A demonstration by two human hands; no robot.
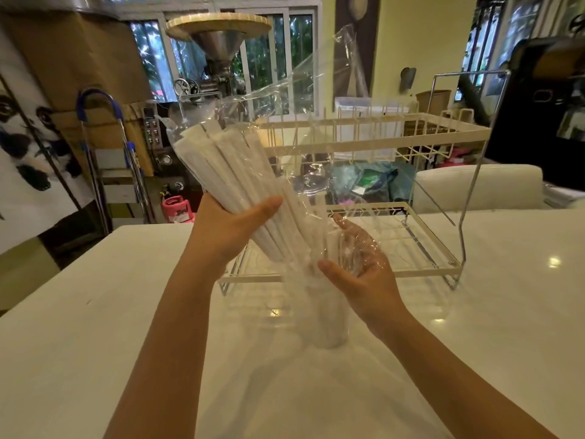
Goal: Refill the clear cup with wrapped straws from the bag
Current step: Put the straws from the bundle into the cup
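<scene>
My left hand (231, 228) grips a thick bundle of white paper-wrapped straws (221, 166), tilted up to the left. A clear plastic bag (285, 99) still drapes around the bundle and trails up to the right. The lower ends of the straws point down toward a clear cup (329, 321) standing on the white table (95, 327). My right hand (357, 270) is cupped around the cup's upper part, with crinkled bag film over its fingers. Whether the straw ends are inside the cup is hard to tell through the plastic.
A cream wire dish rack (373, 134) with a metal frame stands on the table right behind my hands. A white chair back (474, 185) is at the right. Beyond the table are a blue-handled trolley (104, 144) and a pink gas canister (177, 209).
</scene>
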